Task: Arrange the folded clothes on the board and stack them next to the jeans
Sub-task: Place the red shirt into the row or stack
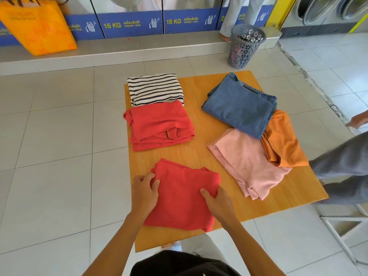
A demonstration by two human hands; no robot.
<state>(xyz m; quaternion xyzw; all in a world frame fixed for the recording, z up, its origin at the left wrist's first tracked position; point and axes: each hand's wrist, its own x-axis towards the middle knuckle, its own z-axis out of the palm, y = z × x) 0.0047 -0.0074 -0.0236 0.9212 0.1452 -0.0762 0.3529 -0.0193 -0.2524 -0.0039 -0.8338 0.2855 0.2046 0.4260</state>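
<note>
A wooden board lies on the tiled floor. At its near edge sits a folded red cloth. My left hand grips its left edge and my right hand grips its right edge. Further back on the left lie a second folded red shirt and a black-and-white striped shirt. Folded blue jeans rest at the back right, overlapping a pink garment and an orange garment.
A grey perforated laundry basket stands beyond the board. An orange bag sits on the ledge before the washing machines. Another person's leg and hand are at the right, near a metal stool frame.
</note>
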